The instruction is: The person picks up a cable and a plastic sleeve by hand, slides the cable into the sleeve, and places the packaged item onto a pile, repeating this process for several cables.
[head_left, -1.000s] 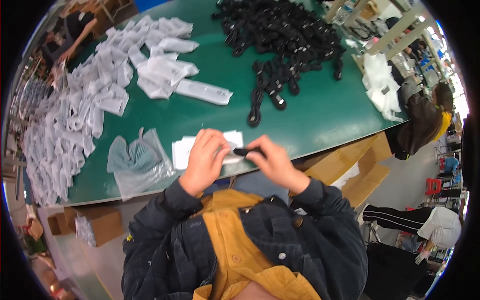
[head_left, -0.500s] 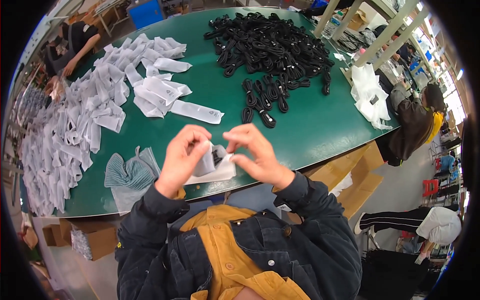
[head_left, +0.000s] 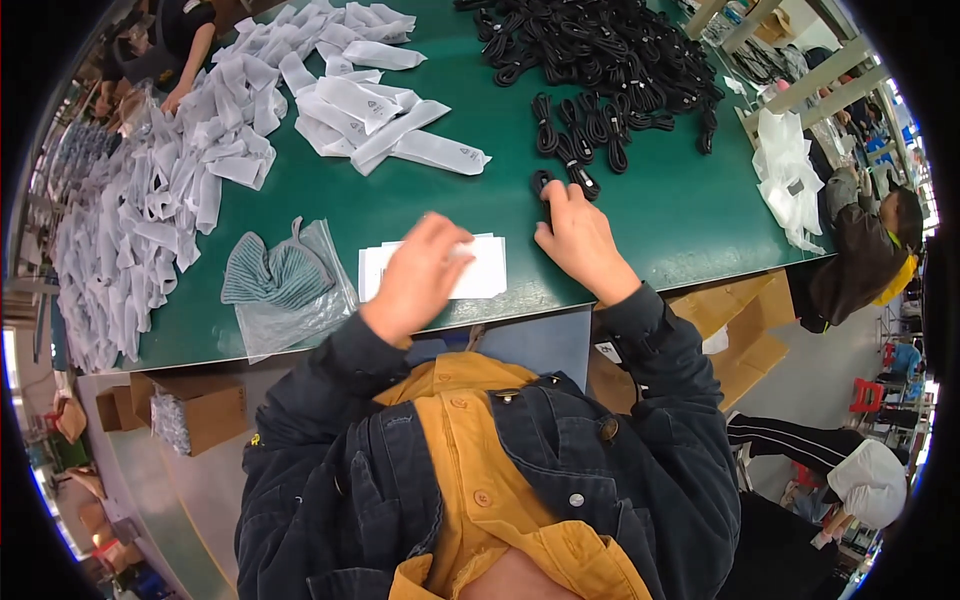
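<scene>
Head: hands (head_left: 585, 240) (right at black cable (head_left: 541, 183))

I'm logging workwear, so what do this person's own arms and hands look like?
The left hand and right hand wear no gloves. The left sleeve and right sleeve are long and dark navy; the left bears a small yellow mark near the elbow.

We've got bare desk (head_left: 685, 215) right of the right hand (head_left: 583, 235) and a lane between white packets (head_left: 375, 105) and black cables (head_left: 610, 50); cloth (head_left: 275, 270) blocks left of the left hand (head_left: 418, 270), cable bundles (head_left: 575, 165) crowd the right one's fingertips
</scene>
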`<state>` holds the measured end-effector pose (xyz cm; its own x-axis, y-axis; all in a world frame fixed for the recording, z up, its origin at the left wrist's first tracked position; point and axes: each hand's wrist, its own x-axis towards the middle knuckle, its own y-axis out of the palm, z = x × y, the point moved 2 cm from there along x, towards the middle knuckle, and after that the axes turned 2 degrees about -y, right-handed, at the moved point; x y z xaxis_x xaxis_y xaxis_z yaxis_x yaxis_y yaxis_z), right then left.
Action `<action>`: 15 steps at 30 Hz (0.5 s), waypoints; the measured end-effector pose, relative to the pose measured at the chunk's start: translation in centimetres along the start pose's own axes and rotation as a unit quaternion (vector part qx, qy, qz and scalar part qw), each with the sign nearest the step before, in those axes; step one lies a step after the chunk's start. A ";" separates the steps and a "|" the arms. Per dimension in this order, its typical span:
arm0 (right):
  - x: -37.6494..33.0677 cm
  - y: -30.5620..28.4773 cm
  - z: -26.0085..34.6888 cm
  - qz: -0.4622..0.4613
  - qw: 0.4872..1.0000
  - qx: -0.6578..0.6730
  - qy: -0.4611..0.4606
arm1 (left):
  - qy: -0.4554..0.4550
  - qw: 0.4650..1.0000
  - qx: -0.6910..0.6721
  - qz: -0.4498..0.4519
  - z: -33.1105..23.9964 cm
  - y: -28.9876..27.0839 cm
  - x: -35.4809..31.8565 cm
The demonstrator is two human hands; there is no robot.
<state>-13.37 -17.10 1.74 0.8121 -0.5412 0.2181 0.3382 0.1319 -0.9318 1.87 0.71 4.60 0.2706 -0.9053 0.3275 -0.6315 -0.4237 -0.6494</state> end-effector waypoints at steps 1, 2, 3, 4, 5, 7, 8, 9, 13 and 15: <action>-0.6 0.4 -0.2 -0.041 0.999 -0.002 -0.019 | -0.005 1.000 0.020 0.023 0.2 1.5 -0.9; -1.2 0.6 -0.4 -0.082 0.996 -0.005 -0.037 | -0.007 1.000 0.019 0.024 0.4 2.2 -1.2; -1.8 0.9 -0.7 -0.080 0.996 -0.005 -0.035 | 0.000 0.999 0.037 0.022 0.5 2.8 -1.4; -2.3 1.2 -1.2 -0.058 0.994 0.093 0.003 | 0.007 0.998 0.055 0.020 0.5 3.3 -1.5; -2.7 1.6 -1.5 -0.037 0.980 0.192 0.041 | 0.014 0.997 0.074 0.017 0.7 3.7 -1.6; -3.4 1.7 -1.3 -0.015 0.954 0.288 0.079 | 0.010 0.997 0.076 0.017 1.1 4.4 -1.7; -3.9 1.4 -0.8 -0.003 0.929 0.355 0.103 | 0.006 0.997 0.079 0.016 1.3 4.6 -1.8; -4.4 1.1 -0.3 0.009 0.899 0.420 0.126 | 0.002 0.997 0.081 0.015 1.5 4.6 -1.8; -5.9 0.0 1.3 -0.009 0.863 0.495 0.103 | -0.042 0.999 0.001 -0.002 1.8 4.5 -1.9; -6.2 -0.6 1.8 -0.024 0.862 0.501 0.080 | -0.085 0.995 -0.049 0.010 2.0 4.3 -1.9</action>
<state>-17.79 -12.30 1.45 0.7372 -0.6627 0.1317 0.6749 0.7135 -0.1880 0.11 0.58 -0.22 0.3719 -0.9089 0.1886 -0.7034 -0.4085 -0.5817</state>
